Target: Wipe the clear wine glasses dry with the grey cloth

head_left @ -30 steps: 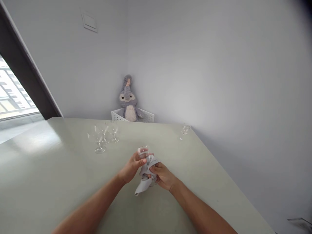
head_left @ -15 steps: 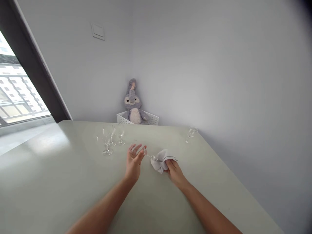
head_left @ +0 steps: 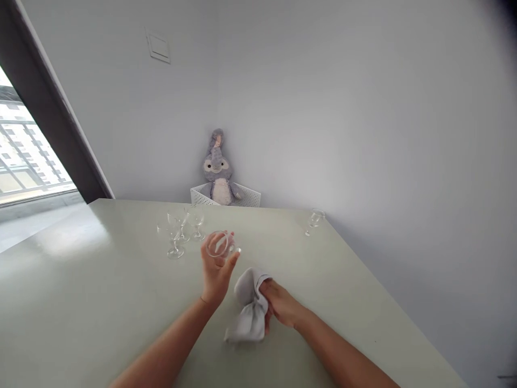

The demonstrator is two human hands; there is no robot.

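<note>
My left hand (head_left: 215, 272) grips a clear stemmed glass (head_left: 218, 245) by its bowl, tilted so the round rim faces me and the foot points away to the right. In my right hand (head_left: 279, 303) is a bunched light grey cloth (head_left: 251, 302), its loose end hanging toward the table. The cloth and the glass are apart. Beyond my left hand, several stemmed glasses (head_left: 175, 242) stand upright in a group. Parts of the right hand's fingers are hidden by the cloth.
Another glass (head_left: 315, 218) lies on its side near the right edge of the pale green table (head_left: 343, 302). At the table's far edge, a grey plush toy (head_left: 218, 167) sits in a white perforated basket (head_left: 253, 198). Walls meet behind; a window (head_left: 28, 151) is at left.
The cloth has come away from the glass's foot and moved down toward me with my right hand. My left hand has shifted left and turned the glass rim toward me.
</note>
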